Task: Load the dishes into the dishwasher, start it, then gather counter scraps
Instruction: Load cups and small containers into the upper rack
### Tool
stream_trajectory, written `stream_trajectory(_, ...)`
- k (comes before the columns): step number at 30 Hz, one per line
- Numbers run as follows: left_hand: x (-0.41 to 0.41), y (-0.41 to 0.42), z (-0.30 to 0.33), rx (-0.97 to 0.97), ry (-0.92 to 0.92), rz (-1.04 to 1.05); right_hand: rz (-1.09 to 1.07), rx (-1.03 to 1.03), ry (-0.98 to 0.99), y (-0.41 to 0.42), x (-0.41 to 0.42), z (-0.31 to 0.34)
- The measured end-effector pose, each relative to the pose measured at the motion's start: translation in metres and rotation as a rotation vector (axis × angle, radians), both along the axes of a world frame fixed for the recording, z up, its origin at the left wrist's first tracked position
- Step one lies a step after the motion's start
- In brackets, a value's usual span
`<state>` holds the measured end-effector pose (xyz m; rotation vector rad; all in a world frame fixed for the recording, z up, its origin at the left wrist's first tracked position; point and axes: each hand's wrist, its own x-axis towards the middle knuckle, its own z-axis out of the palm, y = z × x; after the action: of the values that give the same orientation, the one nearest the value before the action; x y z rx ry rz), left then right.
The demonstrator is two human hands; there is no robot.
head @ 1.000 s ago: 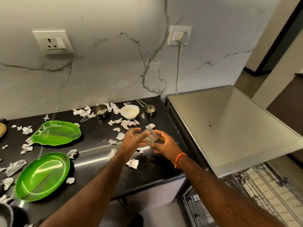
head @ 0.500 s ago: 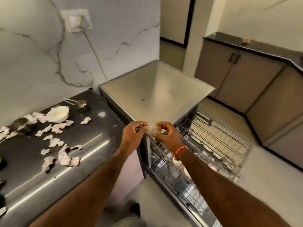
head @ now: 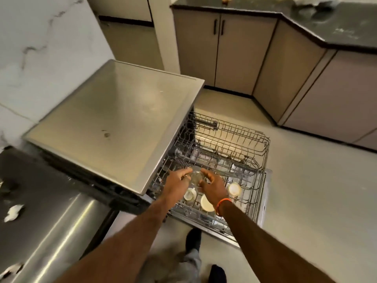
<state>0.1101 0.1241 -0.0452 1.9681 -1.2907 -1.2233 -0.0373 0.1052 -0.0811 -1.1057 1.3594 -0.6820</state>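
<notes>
A small clear glass hangs over the pulled-out wire rack of the dishwasher. My left hand grips it from the left and my right hand, with an orange band at the wrist, grips it from the right. Under the hands, white cups and a white bowl sit in the rack, with another round white dish further right. The dishwasher's steel top lies to the left of the rack.
The dark counter at lower left carries torn paper scraps. Beige cabinets under a black worktop line the far side. Pale floor spreads right of the rack. My shoes stand just before the open door.
Both hands carried the glass from the counter rightward, past the dishwasher's front corner, and down over the rack. The view swung right, leaving the green plates out of sight.
</notes>
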Motion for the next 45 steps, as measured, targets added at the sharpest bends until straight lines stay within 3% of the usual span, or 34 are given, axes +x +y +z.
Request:
stream_trajectory(9, 0.016, -0.093, -0.118, 0.323, 0.082, -0.099, 0.008, 0.234, 0.155, -0.075, 0.027, -0.106)
stream_trajectory(20, 0.018, -0.137, -0.194, 0.404, -0.014, -0.112, 0.069, 0.429, 0.293, -0.121, 0.048, -0.187)
stream_trajectory(31, 0.020, -0.138, -0.190, 0.439, -0.085, -0.110, 0.208, 0.413, 0.403, -0.127, 0.050, -0.165)
stream_trajectory(38, 0.016, -0.124, -0.160, 0.341, -0.182, -0.110, 0.286, 0.187, 0.529, -0.113, 0.033, -0.129)
stream_trajectory(45, 0.017, -0.074, -0.088, 0.245, -0.213, -0.170, 0.493, -0.051, 0.687, -0.091, 0.005, -0.063)
